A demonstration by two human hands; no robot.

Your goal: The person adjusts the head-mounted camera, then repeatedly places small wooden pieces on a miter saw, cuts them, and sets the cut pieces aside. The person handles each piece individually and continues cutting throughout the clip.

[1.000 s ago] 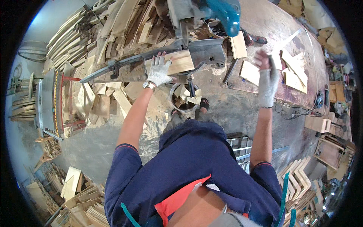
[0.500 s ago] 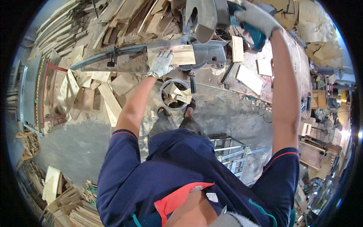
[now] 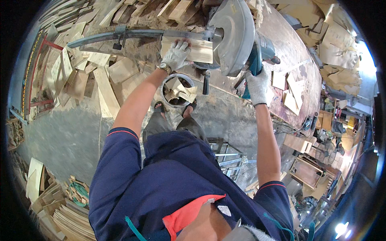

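Observation:
My left hand (image 3: 177, 56), in a white knitted glove, holds a pale wooden board (image 3: 201, 48) on the table of a miter saw. Its fingers lie over the board, with the thumb along the near edge. Beside the board's right end, the saw's big grey blade guard (image 3: 235, 36) is lowered; it hides the blade. My right hand (image 3: 257, 85), also gloved, is closed around the teal handle (image 3: 255, 62) of the saw head. A black knob handle (image 3: 206, 82) sticks out toward me from the saw base.
A round bin (image 3: 163, 93) of wood offcuts stands by my feet. Loose boards (image 3: 105, 90) lie at the left, and small pieces (image 3: 292, 96) lie on the bench at the right. A long metal rail (image 3: 92, 39) runs left from the saw. A metal frame (image 3: 229, 158) stands to my right.
My right hand has brought the saw head down and nearer, from raised at the far side to beside the board. My left hand stays on the board; the whole view has shifted slightly.

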